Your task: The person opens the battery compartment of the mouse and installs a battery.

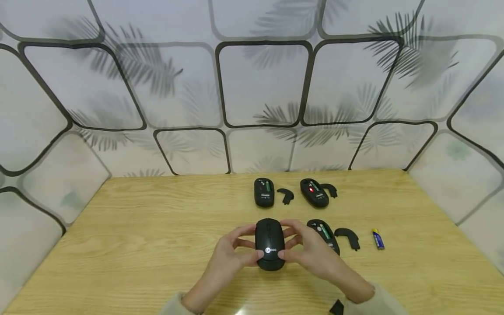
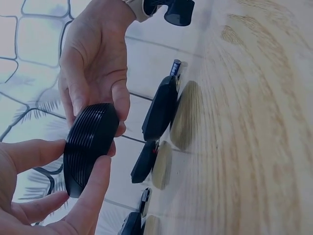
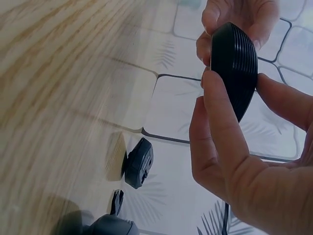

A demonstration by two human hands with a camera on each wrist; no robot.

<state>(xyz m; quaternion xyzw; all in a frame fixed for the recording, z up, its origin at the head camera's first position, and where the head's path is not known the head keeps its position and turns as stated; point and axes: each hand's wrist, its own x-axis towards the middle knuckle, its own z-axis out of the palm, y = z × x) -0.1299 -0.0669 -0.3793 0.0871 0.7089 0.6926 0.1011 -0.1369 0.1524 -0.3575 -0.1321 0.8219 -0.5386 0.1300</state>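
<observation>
A black computer mouse (image 1: pixel 269 238) is held above the table, top side up, its logo facing me. My left hand (image 1: pixel 232 251) grips its left edge between thumb and fingers. On the opposite edge, my right hand (image 1: pixel 311 251) grips it the same way. Ribbed sides of the mouse (image 2: pixel 90 147) show in the left wrist view, and the right wrist view has the mouse (image 3: pixel 234 68) pinched between both hands' fingertips. Partly behind my right hand lies an upturned mouse (image 1: pixel 323 234) with a green battery in it, beside a curved black cover (image 1: pixel 348 237).
Farther back lie two more upturned mice, one at left (image 1: pixel 264 192) and one with a red light (image 1: pixel 314 193), each beside a curved cover. A blue and yellow battery (image 1: pixel 378 239) lies at right. A patterned curtain (image 1: pixel 264 87) encloses the wooden table (image 1: pixel 157 227).
</observation>
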